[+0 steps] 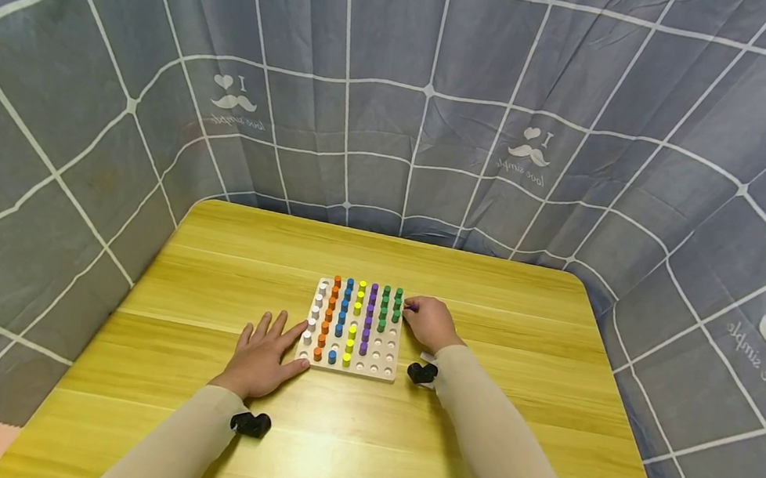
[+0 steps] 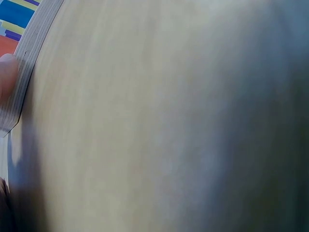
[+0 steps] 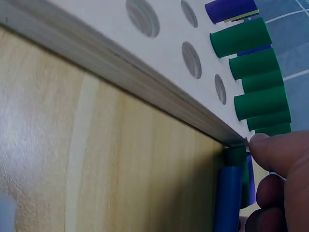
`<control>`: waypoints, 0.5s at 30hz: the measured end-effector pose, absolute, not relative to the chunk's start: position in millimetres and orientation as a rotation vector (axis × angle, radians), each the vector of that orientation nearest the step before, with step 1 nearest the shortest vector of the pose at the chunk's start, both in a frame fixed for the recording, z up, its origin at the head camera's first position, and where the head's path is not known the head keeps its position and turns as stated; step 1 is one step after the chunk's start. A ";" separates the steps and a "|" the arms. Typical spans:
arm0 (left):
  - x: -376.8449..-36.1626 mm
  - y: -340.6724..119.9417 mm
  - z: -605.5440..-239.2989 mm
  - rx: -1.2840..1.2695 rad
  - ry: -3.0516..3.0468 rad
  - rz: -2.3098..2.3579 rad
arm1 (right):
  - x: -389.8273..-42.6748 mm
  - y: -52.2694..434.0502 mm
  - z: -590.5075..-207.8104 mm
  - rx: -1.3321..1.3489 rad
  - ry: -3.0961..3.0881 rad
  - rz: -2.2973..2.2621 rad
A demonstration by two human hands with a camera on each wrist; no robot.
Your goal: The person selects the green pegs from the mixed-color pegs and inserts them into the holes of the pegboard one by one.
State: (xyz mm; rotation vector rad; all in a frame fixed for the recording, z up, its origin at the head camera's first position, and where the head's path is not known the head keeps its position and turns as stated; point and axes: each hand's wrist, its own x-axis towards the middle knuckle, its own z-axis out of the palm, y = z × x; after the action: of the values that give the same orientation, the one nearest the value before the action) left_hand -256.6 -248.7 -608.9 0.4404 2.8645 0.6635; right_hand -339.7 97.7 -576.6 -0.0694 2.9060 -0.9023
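A pale wooden pegboard (image 1: 380, 374) lies on the table, with columns of white, orange, blue, yellow, purple and green pegs standing in it. Several holes at its near right are bare. My left hand (image 1: 258, 363) is spread flat at the board's left side; its thumb (image 2: 7, 77) touches the board's edge in the left wrist view. Beside the right edge, near the green pegs (image 3: 263, 104), my right hand (image 1: 432, 322) has curled fingers and holds loose pegs: a blue peg (image 3: 228, 198), a green one (image 3: 235, 155) and a purple one (image 1: 412, 307). The fingers partly hide these.
The yellow wood-grain table (image 1: 510, 309) extends around the board. A grey checked curtain (image 1: 382, 121) surrounds its back and sides. Black wrist devices sit on the left sleeve (image 1: 182, 445) and right sleeve (image 1: 501, 450).
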 end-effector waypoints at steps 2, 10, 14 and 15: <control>-256.6 -248.3 -608.3 0.439 2.862 0.664 | -339.9 98.2 -577.8 -0.088 2.911 -0.877; -256.8 -247.0 -607.6 0.438 2.866 0.665 | -340.2 99.8 -581.5 -0.090 2.911 -0.868; -256.8 -247.0 -607.9 0.436 2.867 0.662 | -339.5 101.3 -580.9 -0.087 2.899 -0.884; -256.8 -247.0 -607.9 0.436 2.866 0.662 | -339.2 101.9 -580.4 -0.086 2.896 -0.891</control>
State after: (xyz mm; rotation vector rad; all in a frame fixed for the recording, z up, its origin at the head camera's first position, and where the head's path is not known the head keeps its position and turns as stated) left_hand -256.8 -247.0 -607.9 0.4357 2.8664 0.6617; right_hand -339.2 101.9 -580.4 -0.0860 2.8960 -0.8907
